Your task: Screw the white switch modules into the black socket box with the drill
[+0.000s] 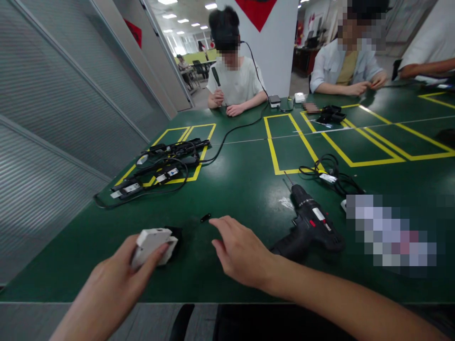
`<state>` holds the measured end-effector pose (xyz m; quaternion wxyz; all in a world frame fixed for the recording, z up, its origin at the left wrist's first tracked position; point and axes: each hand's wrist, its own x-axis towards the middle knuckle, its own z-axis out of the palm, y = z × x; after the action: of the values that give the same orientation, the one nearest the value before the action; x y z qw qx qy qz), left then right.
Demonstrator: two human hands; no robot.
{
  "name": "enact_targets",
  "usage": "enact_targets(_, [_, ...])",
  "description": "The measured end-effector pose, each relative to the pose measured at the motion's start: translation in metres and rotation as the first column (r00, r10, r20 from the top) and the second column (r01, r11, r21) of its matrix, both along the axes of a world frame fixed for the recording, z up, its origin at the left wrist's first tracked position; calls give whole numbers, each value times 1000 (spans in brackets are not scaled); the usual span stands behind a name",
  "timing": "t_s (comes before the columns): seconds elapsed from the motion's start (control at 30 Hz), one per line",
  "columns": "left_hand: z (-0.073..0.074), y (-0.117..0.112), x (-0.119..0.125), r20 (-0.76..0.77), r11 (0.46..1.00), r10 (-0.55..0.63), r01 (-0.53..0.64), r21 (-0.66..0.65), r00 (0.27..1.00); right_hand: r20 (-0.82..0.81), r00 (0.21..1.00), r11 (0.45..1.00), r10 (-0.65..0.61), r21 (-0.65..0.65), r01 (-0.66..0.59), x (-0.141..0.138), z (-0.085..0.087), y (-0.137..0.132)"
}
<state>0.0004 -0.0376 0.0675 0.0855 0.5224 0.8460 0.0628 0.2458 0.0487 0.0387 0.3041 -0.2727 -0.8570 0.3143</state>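
My left hand (117, 277) is closed around a small white plastic device (153, 244) with a black part at its far side, held just above the green table (241, 184). My right hand (241, 251) hovers low over the table with fingers stretched out, holding nothing. Its fingertips point toward a tiny black piece (205, 218) lying a short way ahead. A black cordless drill (307, 227) with a red trigger lies on its side just right of my right hand.
Several black and white devices with cables (159, 168) lie at the left inside yellow tape boxes. A cable bundle (329, 175) lies right of centre. Two people sit across the table, another arm shows at far right. A grey wall runs along the left.
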Motion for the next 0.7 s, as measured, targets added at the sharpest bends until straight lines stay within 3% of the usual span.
enact_targets(0.1, [6,6,-37,-80,999,48,-49,-20,996,-2,999,999,-38,-21,38,2,-11,4])
enact_targets(0.2, [7,15,-54,-100,996,40,-48,-79,994,4,999,999,-38,-19,38,1,-16,5])
enact_targets(0.53, [-7,34,-42,-166,964,-23,-22,-266,986,84,995,999,-47,24,45,3,-18,5])
enact_targets(0.7, [-27,36,-35,-232,974,-108,56,-220,967,118,992,998,-45,52,39,3,-19,4])
